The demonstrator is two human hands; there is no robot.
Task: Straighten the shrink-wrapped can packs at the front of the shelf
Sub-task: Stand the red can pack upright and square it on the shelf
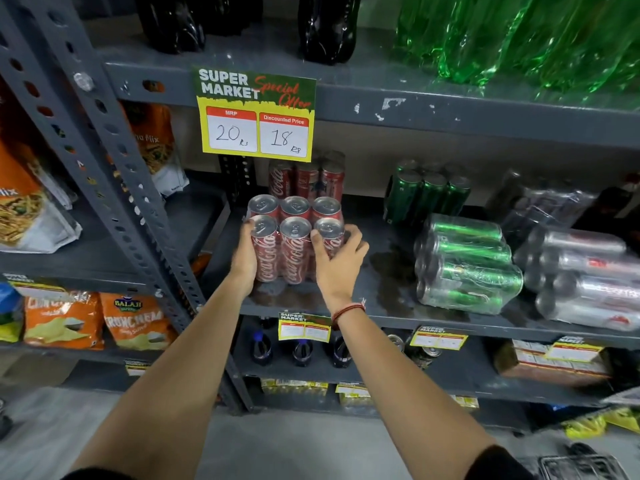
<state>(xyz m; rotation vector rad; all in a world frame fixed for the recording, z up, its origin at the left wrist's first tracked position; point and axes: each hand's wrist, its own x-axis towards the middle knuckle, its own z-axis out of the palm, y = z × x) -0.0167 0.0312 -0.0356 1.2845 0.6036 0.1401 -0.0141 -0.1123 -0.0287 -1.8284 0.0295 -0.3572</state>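
Observation:
A shrink-wrapped pack of red cola cans (291, 244) stands upright near the front of the grey shelf (381, 315). My left hand (245, 259) presses flat on the pack's left side. My right hand (337, 259) grips its right front corner, fingers over the rightmost can. Behind it stands a second red can pack (306, 180). To the right, a green can pack (467, 265) lies on its side near the front, turned askew. A silver can pack (585, 278) lies on its side at the far right, also askew.
A yellow price sign (256, 114) hangs from the upper shelf edge just above the red pack. An upright green can pack (426, 195) and a clear-wrapped pack (547, 202) stand at the back. A perforated steel post (138, 209) borders the left; snack bags (93, 322) lie beyond it.

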